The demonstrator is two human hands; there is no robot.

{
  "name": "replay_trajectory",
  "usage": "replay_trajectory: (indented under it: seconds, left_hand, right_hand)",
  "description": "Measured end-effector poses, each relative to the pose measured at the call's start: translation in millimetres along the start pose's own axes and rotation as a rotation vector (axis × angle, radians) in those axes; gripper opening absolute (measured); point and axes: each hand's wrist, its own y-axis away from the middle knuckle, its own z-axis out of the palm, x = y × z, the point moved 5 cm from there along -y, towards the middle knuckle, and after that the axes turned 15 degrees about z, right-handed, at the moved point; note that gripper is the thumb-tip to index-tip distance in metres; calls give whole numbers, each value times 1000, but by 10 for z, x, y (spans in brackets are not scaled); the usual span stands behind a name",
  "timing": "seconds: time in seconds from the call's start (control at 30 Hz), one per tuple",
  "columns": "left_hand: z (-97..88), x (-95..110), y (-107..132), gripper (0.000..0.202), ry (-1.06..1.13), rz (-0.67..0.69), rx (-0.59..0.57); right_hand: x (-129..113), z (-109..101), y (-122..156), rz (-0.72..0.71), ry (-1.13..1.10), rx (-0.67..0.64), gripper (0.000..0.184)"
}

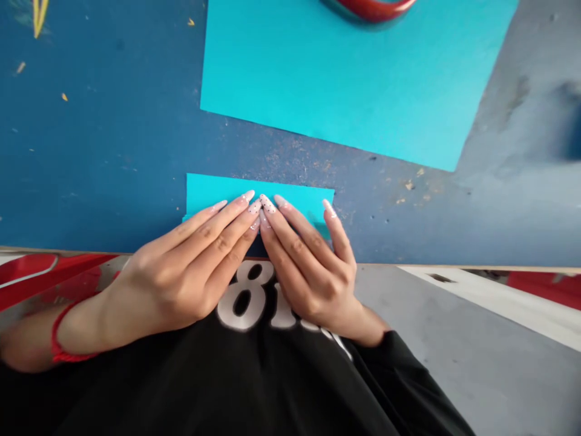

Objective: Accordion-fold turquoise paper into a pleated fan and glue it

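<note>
A narrow strip of turquoise paper [209,191], which looks folded at its left end, lies on the blue table near the front edge. My left hand [186,260] rests on the strip's left part with its fingers stretched out flat. From the other side, my right hand [313,266] lies on the right part, fingers extended and its little finger spread outward. The fingertips of both hands meet near the middle of the strip. Much of the paper's near side is hidden under the fingers.
Beyond the strip lies a large turquoise sheet [345,91], with a red curved object [376,9] on it, cut off by the frame. The worn blue table [113,151] has small yellowish scraps and a yellow strip [40,18] at the far left. Its front edge runs before my body.
</note>
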Motion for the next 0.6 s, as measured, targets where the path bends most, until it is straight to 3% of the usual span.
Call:
replay_trajectory:
  seconds: [0.13,0.33,0.5,0.6]
  left_hand:
    - [-2,-8,127,61,48,-79,-16]
    - [-74,-49,434,58,127,-248,-6]
    - [-64,-144,595,55,109,-336,107]
    - [-49,-216,813,51,50,-367,202]
  right_hand:
    - [76,-14,104,76,1,-29,54]
    - [377,-100,327,235,68,96,47]
    - [435,-167,241,137,69,190,30]
    - [411,-244,143,20,122,260,17]
